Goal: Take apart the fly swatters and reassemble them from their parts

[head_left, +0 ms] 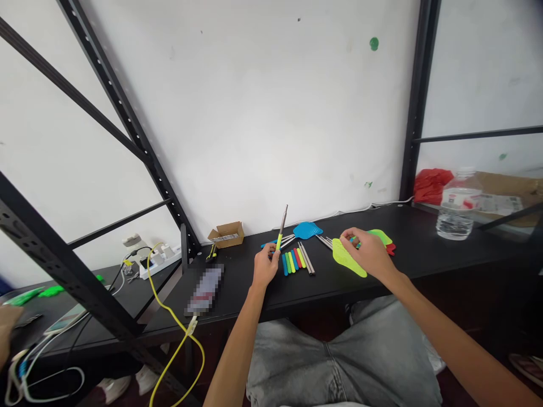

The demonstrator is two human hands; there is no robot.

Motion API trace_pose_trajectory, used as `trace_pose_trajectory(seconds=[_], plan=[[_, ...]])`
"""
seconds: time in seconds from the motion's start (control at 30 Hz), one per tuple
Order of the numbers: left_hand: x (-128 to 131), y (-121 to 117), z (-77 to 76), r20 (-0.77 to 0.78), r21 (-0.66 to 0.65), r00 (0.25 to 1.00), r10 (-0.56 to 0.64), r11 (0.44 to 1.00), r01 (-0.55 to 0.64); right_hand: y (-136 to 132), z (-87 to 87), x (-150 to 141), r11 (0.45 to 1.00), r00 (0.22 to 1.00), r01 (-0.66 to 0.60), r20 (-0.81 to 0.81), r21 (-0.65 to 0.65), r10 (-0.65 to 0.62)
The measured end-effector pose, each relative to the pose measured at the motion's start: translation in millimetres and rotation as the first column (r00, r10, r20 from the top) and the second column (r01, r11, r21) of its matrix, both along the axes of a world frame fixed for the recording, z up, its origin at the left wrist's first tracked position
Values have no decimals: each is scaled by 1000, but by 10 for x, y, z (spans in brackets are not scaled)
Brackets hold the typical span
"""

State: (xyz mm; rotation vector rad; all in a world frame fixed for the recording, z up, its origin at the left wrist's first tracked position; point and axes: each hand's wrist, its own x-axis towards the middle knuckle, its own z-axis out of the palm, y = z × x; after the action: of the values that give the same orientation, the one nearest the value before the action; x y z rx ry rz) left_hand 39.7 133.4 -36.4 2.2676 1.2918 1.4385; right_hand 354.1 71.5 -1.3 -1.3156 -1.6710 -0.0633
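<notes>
My left hand (265,265) is closed around the yellow grip of a metal telescopic rod (283,219), which points upward. In my right hand (368,252), a yellow perforated fly swatter head (348,260) is pinched at its upper left edge and hangs over the table. Between the hands lies a row of coloured grips (293,263) in blue, green, yellow and red. Bare metal rods (306,259) lie just right of that row. Behind them is a blue swatter head (307,230) near more rods. Green (382,235) and red swatter heads (391,249) lie partly hidden behind my right hand.
A small open cardboard box (229,235) stands by the wall. A blurred-out phone (205,289) with a yellow cable (169,310) lies left. A water bottle (457,206) stands right, beside a red bag (430,185). Black shelf posts (418,96) frame the table. Another person's hand (7,328) shows far left.
</notes>
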Motion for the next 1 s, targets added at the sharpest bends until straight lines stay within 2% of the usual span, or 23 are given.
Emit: trace_pose_trajectory(seconds=[0.3, 0.53, 0.63, 0.8, 0.9, 1.0], plan=[[11, 5, -13, -8, 22, 1000, 28, 999, -28, -54, 0, -70, 983, 996, -90, 11, -158, 93], [8, -5, 3, -44, 35, 998, 37, 999, -35, -5, -21, -18, 997, 1000, 5, 30, -82, -2], [11, -6, 5, -57, 42, 997, 51, 998, -48, 29, -52, -4, 995, 998, 20, 54, -99, -14], [18, -15, 14, -66, 50, 996, 55, 997, -52, 71, -109, 3, 953, 956, 132, 290, -273, -49], [19, -16, 16, -66, 52, 996, 51, 997, -48, 88, -159, 18, 897, 921, 128, 385, -423, 50], [17, -11, 13, -66, 46, 997, 50, 998, -47, 105, -211, 44, 863, 910, 87, 391, -497, 134]])
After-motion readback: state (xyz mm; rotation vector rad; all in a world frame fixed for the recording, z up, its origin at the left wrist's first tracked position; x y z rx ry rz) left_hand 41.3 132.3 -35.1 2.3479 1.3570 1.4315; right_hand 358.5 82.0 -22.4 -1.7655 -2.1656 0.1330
